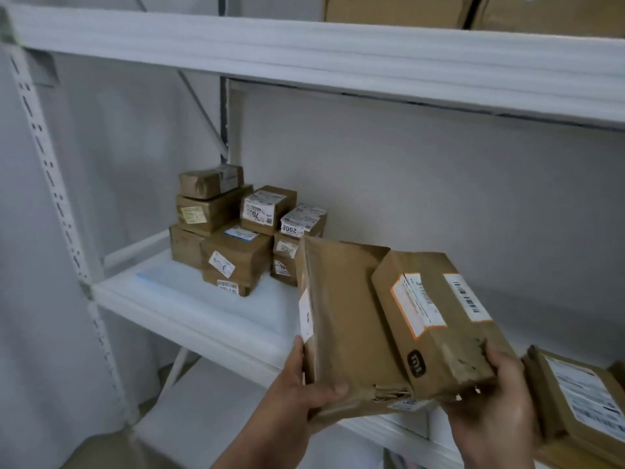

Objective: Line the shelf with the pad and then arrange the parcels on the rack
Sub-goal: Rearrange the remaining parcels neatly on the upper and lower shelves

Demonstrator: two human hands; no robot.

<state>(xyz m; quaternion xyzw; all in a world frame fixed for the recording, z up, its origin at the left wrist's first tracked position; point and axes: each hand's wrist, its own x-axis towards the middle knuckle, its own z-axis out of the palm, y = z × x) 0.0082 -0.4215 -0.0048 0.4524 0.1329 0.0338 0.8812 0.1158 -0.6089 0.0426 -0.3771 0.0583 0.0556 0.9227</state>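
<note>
A: Head view, hands? 
B: Left hand (301, 387) grips the flat parcel (341, 319) at its lower left corner, thumb curled on top, fingers under. Right hand (497, 397) holds the box (436, 319) at its near end, fingers curled round it. Box lies tilted on the flat parcel, touching it. Both are above the shelf's front edge, 5 o'clock in frame.
A: Pad?
B: White pad (203, 299) covers the shelf.
A: Other parcels?
B: Stack (236, 231) sits on the pad at the back, 10 o'clock from the hands, well apart from them. One more parcel (581, 401) at 3 o'clock, just beside the right hand.
A: Above?
B: Upper shelf (304, 52), also padded white.
</note>
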